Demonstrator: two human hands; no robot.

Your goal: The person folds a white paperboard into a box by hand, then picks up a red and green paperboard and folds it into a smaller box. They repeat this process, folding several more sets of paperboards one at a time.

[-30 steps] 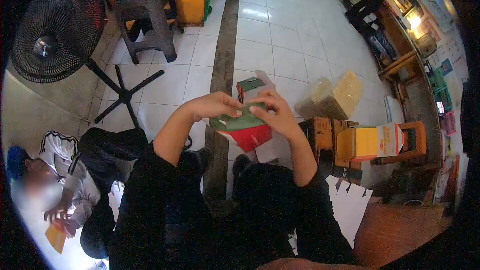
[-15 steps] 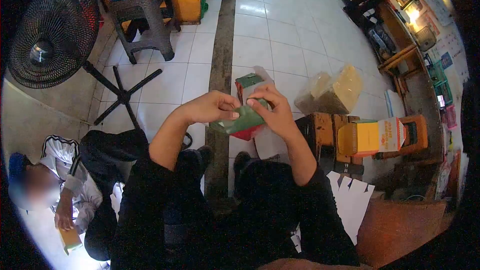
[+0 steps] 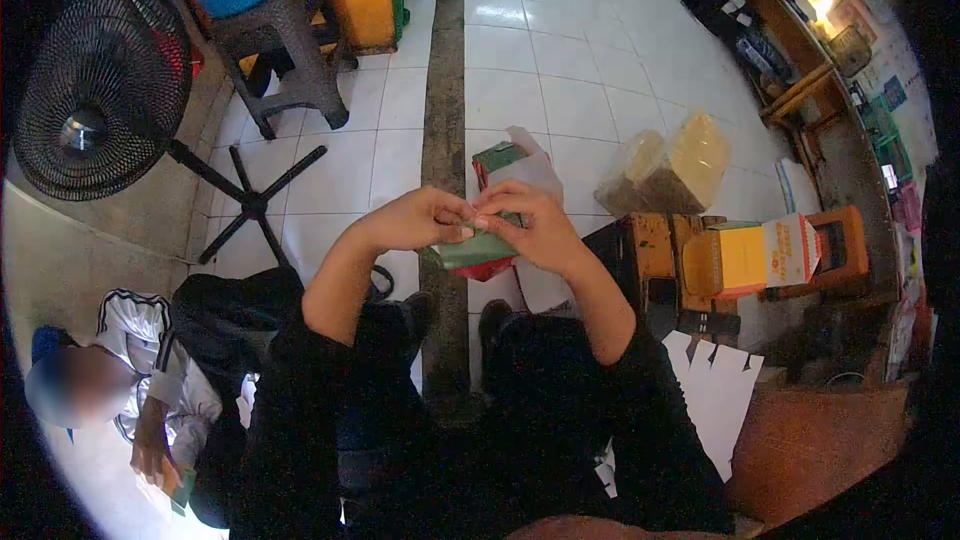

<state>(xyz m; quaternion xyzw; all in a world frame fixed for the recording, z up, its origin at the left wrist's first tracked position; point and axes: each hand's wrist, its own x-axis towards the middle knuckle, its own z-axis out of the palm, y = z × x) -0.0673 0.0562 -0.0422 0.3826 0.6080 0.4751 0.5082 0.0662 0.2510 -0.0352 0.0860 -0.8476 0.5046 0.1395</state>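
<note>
My left hand (image 3: 420, 219) pinches the left part of a green sheet (image 3: 470, 251), its fingertips near the sheet's upper edge. From the right, my right hand (image 3: 528, 225) grips the same green sheet, and the fingertips of both hands almost meet. Red material (image 3: 487, 270) shows below the green. Behind my right hand a green and red box (image 3: 497, 157) with whitish wrapping (image 3: 537, 168) shows above the floor. My fingers hide part of the sheet.
A standing fan (image 3: 105, 90) and a dark stool (image 3: 300, 50) are at the left. At the right are a plastic-wrapped bundle (image 3: 670, 165), a yellow box (image 3: 740, 258) and white cut card (image 3: 712, 395). A seated person (image 3: 160, 380) holds a small box at lower left.
My right hand has moved left, bringing its fingertips closer to my left hand. The seated person's small box has turned and shows green. The camera view has shifted slightly.
</note>
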